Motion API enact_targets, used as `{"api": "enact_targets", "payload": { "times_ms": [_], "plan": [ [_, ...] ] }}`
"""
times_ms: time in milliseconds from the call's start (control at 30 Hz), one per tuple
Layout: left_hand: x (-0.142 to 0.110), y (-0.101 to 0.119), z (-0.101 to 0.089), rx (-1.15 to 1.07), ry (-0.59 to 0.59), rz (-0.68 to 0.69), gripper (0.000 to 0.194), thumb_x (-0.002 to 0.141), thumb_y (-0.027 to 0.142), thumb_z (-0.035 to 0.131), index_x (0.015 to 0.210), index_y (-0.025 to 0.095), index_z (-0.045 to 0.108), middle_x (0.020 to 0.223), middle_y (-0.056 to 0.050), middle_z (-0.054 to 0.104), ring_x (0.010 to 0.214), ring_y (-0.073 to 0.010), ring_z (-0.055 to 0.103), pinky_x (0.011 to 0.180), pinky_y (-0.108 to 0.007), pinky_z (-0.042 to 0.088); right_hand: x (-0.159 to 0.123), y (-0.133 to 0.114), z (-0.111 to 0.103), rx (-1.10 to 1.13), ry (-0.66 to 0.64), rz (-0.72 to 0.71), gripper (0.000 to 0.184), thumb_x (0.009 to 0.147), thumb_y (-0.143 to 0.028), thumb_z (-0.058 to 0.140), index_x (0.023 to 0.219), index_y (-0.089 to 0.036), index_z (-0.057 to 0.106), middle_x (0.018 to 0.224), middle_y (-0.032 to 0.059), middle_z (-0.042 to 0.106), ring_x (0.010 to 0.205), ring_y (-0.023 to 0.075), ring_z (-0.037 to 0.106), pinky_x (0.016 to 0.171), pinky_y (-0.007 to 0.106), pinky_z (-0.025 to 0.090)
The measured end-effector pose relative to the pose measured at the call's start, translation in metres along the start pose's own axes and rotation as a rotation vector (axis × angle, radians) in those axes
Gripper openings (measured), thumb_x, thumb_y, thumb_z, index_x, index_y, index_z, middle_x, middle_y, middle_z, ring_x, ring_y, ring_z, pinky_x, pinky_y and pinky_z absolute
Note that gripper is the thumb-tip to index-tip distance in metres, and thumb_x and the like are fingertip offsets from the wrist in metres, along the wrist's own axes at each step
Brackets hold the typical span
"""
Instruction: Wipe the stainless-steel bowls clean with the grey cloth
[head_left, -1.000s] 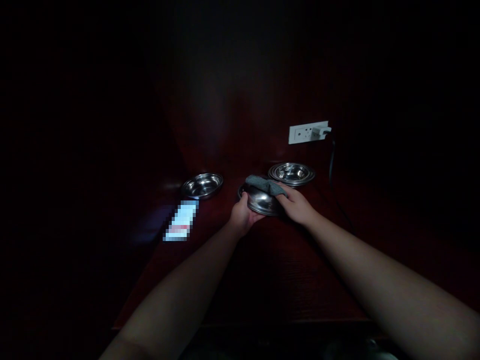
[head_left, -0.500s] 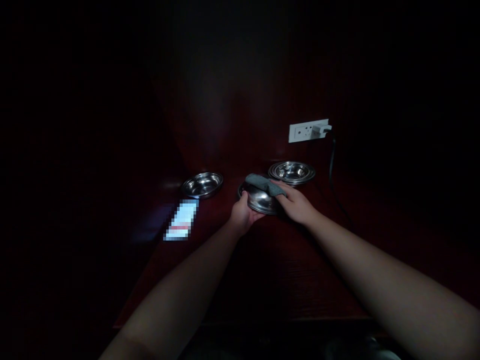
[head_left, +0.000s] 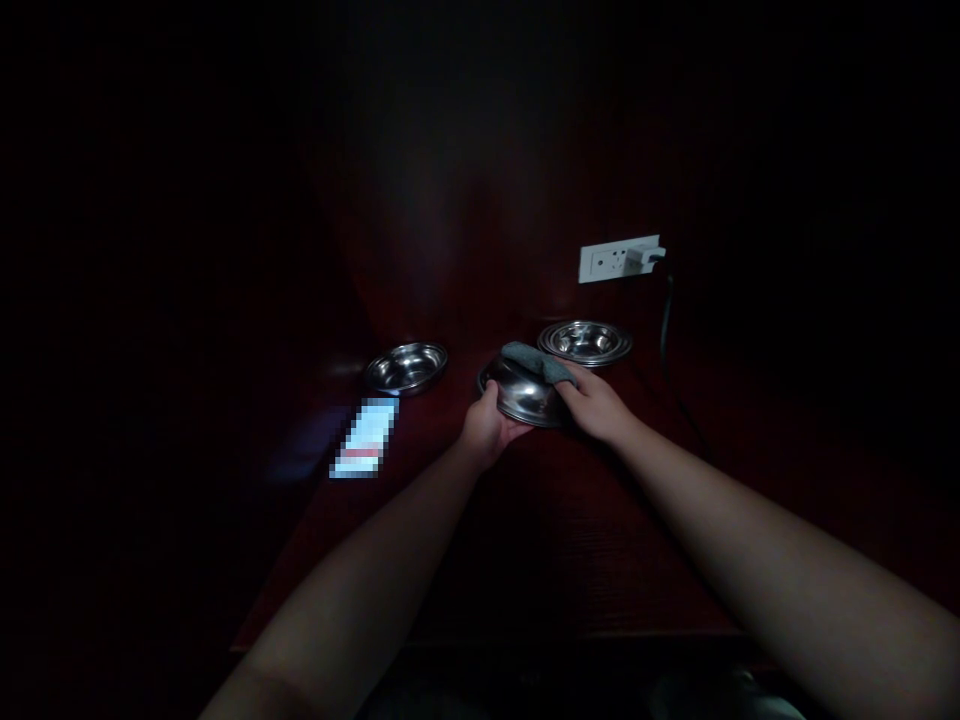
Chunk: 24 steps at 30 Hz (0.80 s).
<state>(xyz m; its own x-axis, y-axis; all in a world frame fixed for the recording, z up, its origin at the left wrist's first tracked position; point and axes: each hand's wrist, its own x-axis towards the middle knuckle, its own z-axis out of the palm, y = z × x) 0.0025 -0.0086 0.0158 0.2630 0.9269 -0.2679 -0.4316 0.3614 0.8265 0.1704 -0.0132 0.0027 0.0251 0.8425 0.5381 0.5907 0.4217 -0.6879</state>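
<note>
My left hand point(head_left: 487, 430) grips the rim of a shiny metal bowl point(head_left: 529, 398) that is turned bottom up, thumb on its outer side and fingers beneath. A grey-green cloth point(head_left: 536, 362) is pressed on the bowl's upturned base by my right hand point(head_left: 592, 400), whose fingers are partly hidden behind the cloth and the bowl. Behind my right hand, a small stack of metal bowls point(head_left: 585, 342) rests on the dark red table. Another metal bowl point(head_left: 406, 370) stands upright on the left.
A lit phone point(head_left: 366, 440), its screen blurred out, lies near the left edge of the table point(head_left: 540, 560). On the back wall is a white socket plate point(head_left: 619, 259) with a plug, and a dark cable point(head_left: 665, 330) hangs down to the tabletop. The surroundings are very dark.
My right hand and the cloth have slid slightly to the right over the bowl's base. The left hand keeps its hold, and the bowl stays nearly in place.
</note>
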Motion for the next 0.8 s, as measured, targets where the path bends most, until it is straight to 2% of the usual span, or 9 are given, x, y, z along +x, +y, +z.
{"api": "enact_targets", "payload": {
  "times_ms": [100, 267, 400, 567, 700, 800],
  "plan": [
    [0.000, 0.000, 0.000, -0.001, 0.000, 0.001, 0.049, 0.093, 0.044, 0.034, 0.125, 0.011, 0.049, 0.124, -0.020, 0.060, 0.099, -0.0270, 0.066, 0.078, -0.040, 0.056, -0.001, 0.000, 0.000, -0.025, -0.001, -0.012, 0.040, 0.087, -0.029, 0.046, 0.123, -0.019, 0.061, 0.135, 0.0080, 0.055, 0.128, 0.0254, 0.048, 0.112, 0.046, 0.031],
    [0.001, -0.001, 0.000, -0.026, -0.020, 0.000, 0.049, 0.094, 0.044, 0.033, 0.125, 0.010, 0.050, 0.124, -0.020, 0.060, 0.099, -0.0271, 0.066, 0.080, -0.042, 0.056, -0.003, -0.007, -0.003, 0.003, -0.076, -0.159, 0.039, 0.087, -0.027, 0.046, 0.123, -0.022, 0.061, 0.136, 0.0054, 0.055, 0.130, 0.0238, 0.045, 0.113, 0.046, 0.029],
    [0.001, -0.001, 0.000, -0.032, -0.029, 0.010, 0.048, 0.094, 0.043, 0.033, 0.126, 0.011, 0.049, 0.124, -0.020, 0.060, 0.099, -0.0271, 0.066, 0.082, -0.043, 0.055, -0.004, -0.013, -0.005, 0.017, -0.111, -0.228, 0.040, 0.089, -0.028, 0.045, 0.124, -0.019, 0.060, 0.135, 0.0077, 0.055, 0.130, 0.0224, 0.045, 0.114, 0.043, 0.029],
    [0.002, -0.001, 0.000, -0.002, 0.002, -0.002, 0.049, 0.093, 0.044, 0.034, 0.126, 0.010, 0.049, 0.122, -0.021, 0.061, 0.098, -0.0278, 0.066, 0.081, -0.043, 0.055, -0.002, -0.008, -0.003, -0.002, -0.062, -0.129, 0.040, 0.089, -0.028, 0.044, 0.124, -0.017, 0.060, 0.134, 0.0084, 0.056, 0.127, 0.0220, 0.048, 0.113, 0.042, 0.031],
    [0.002, -0.002, -0.001, 0.008, 0.002, -0.005, 0.050, 0.093, 0.045, 0.034, 0.127, 0.011, 0.048, 0.124, -0.021, 0.060, 0.097, -0.0279, 0.066, 0.080, -0.043, 0.055, -0.001, -0.001, -0.001, -0.018, 0.004, -0.015, 0.040, 0.089, -0.031, 0.044, 0.123, -0.018, 0.061, 0.134, 0.0081, 0.056, 0.128, 0.0239, 0.048, 0.112, 0.044, 0.031],
    [0.003, -0.002, -0.001, -0.006, -0.003, -0.011, 0.051, 0.093, 0.045, 0.034, 0.127, 0.010, 0.048, 0.125, -0.021, 0.059, 0.097, -0.0280, 0.067, 0.080, -0.043, 0.055, 0.000, 0.002, 0.000, -0.017, 0.016, 0.018, 0.039, 0.088, -0.031, 0.045, 0.122, -0.021, 0.062, 0.133, 0.0067, 0.057, 0.128, 0.0245, 0.048, 0.112, 0.046, 0.031]
  ]
}}
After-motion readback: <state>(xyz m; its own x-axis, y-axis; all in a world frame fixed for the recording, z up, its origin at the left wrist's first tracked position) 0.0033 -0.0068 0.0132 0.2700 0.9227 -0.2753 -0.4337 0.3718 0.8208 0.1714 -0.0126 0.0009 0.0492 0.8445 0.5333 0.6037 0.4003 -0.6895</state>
